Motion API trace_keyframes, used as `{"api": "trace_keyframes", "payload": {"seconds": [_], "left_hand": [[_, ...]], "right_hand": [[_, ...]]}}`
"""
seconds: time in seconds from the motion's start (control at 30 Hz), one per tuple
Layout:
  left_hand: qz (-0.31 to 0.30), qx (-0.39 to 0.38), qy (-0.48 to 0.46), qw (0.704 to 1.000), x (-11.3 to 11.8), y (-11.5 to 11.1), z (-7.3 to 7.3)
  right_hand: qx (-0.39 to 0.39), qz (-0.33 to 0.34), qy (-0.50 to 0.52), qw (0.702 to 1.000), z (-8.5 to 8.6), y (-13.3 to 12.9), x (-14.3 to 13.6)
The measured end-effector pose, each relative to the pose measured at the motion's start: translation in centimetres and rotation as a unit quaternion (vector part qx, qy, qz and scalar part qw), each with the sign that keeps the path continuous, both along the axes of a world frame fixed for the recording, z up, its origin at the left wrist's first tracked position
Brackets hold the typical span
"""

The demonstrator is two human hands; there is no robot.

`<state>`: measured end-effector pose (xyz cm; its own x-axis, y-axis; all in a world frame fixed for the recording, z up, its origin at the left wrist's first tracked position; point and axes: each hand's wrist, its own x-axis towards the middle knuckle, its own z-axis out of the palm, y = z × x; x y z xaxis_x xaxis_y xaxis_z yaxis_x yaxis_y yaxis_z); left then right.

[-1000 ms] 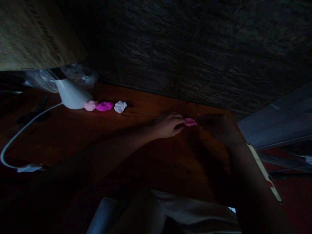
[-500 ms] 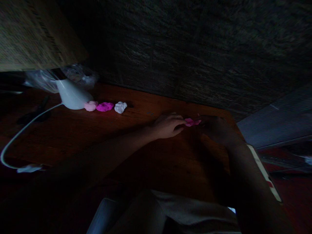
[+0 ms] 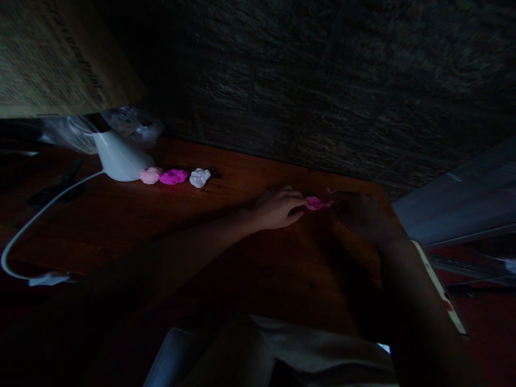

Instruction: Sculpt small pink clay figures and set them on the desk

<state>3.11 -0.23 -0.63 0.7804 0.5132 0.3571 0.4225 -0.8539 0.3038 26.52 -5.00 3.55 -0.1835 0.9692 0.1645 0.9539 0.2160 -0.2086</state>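
A flattened, uneven piece of pink modelling clay [image 3: 317, 203] lies on the wooden table between my two hands. My left hand [image 3: 280, 207], with a ring on one finger, rests low over the table. Its fingertips press on the clay's left edge, and its thumb sits slightly apart. My right hand [image 3: 357, 212] is in deep shadow, its fingers closed at the clay's right end, where a thin pink strand sticks up. Those fingertips are hard to make out. Further left sit three lumps of clay: pale pink [image 3: 150, 175], bright magenta [image 3: 174, 176] and white [image 3: 199, 177].
A white lamp base [image 3: 121, 156] with a large shade [image 3: 60, 59] stands at the left, its white cable [image 3: 44, 207] curving over the table edge. Behind it is clear plastic wrapping [image 3: 139, 126]. Dark scissors [image 3: 56, 188] lie nearby. A dark textured wall [image 3: 274, 97] borders the table [image 3: 242, 269].
The pink strand by my right hand stands out a little more, and the clay's right end has shifted slightly. My left hand has hardly moved.
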Motion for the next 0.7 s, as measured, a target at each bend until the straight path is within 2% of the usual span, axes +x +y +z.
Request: {"api": "trace_keyframes", "payload": {"seconds": [0.43,0.7], "left_hand": [[0.007,0.005,0.007,1.0,0.05,-0.06,0.04],[0.005,0.011,0.0,1.0,-0.06,-0.01,-0.16]], "right_hand": [[-0.03,-0.007,0.004,1.0,0.47,-0.1,-0.39],[-0.028,0.019,0.007,0.999,0.33,-0.17,-0.16]]}}
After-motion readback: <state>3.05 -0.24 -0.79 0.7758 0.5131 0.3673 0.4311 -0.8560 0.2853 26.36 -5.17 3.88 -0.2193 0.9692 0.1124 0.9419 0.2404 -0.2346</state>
